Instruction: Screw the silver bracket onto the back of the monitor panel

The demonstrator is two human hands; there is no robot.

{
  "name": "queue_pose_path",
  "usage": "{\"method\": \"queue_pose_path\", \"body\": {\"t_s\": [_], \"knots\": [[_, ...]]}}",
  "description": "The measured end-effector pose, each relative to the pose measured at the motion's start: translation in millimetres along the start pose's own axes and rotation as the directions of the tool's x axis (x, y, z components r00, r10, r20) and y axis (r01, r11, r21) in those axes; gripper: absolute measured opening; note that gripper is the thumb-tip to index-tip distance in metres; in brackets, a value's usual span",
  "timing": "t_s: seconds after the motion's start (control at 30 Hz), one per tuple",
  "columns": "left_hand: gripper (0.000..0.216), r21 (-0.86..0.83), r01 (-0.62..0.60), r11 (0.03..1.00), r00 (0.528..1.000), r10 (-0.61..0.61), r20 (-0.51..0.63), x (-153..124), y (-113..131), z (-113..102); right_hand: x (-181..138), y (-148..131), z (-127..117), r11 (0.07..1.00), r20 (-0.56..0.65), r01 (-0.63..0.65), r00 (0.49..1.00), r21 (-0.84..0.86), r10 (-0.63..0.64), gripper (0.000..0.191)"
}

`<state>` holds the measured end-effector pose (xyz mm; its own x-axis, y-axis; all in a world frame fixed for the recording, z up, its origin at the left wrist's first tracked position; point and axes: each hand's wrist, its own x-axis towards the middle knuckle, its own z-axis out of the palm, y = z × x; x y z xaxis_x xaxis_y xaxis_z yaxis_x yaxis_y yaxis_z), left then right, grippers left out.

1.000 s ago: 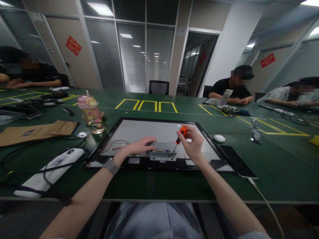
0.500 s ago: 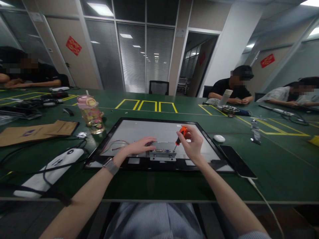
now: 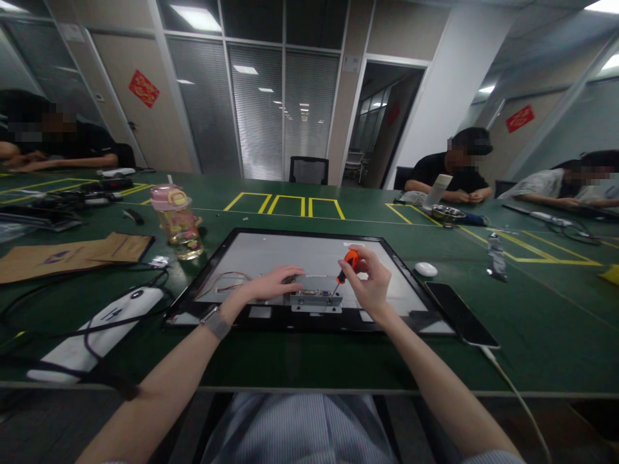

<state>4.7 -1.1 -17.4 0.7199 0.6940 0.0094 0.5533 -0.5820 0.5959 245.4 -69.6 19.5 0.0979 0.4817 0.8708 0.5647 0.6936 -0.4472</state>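
My right hand (image 3: 371,280) is closed around the orange and black handle of a screwdriver (image 3: 352,259). The tool leans to the left, its tip at the right part of a metal bracket with connector ports (image 3: 315,303). At the bracket's left end rests my left hand (image 3: 275,282), fingers stretched out and apart from the thumb; exact contact is hard to make out. Beneath both hands lies a flat display panel (image 3: 285,248) with a black frame and grey-white back. Thin wires (image 3: 227,278) run across its left side.
A drink bottle (image 3: 176,222), a white power strip (image 3: 104,328) with cables and a brown paper bag (image 3: 72,258) are on the left. To the right lie a white earbud case (image 3: 426,269) and a plugged-in phone (image 3: 461,314). Other people sit across the table.
My right hand has shifted the screwdriver slightly left and down, with its tip now lower on the bracket. My left hand has stayed in place.
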Motion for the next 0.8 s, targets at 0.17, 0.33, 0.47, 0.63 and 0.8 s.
{"method": "queue_pose_path", "body": {"t_s": [0.17,0.33,0.47,0.63,0.8], "knots": [[0.056,0.001,0.010,1.000,1.000,-0.010,0.002,0.0,-1.3,-0.1,-0.6,-0.6,0.5,0.999,-0.003,0.032,0.999,-0.013,-0.032,0.026],[0.057,0.001,0.013,1.000,1.000,-0.013,0.005,-0.7,1.7,-1.1,1.0,-0.5,-0.1,0.999,-0.019,0.045,0.999,-0.030,-0.045,0.025],[0.057,0.001,0.023,1.000,1.000,-0.023,0.008,-1.8,6.0,-2.4,1.5,-0.5,-1.0,0.999,-0.017,0.049,0.999,-0.023,-0.050,0.025],[0.057,-0.003,0.032,0.999,0.999,-0.032,0.012,-1.6,5.8,-2.2,1.1,0.8,-1.7,0.999,-0.025,0.041,0.999,-0.029,-0.042,0.026],[0.053,0.021,0.006,1.000,1.000,-0.006,-0.001,-0.2,3.6,-0.8,0.6,1.4,-1.5,0.998,-0.027,0.047,0.998,-0.039,-0.048,0.026]]}}
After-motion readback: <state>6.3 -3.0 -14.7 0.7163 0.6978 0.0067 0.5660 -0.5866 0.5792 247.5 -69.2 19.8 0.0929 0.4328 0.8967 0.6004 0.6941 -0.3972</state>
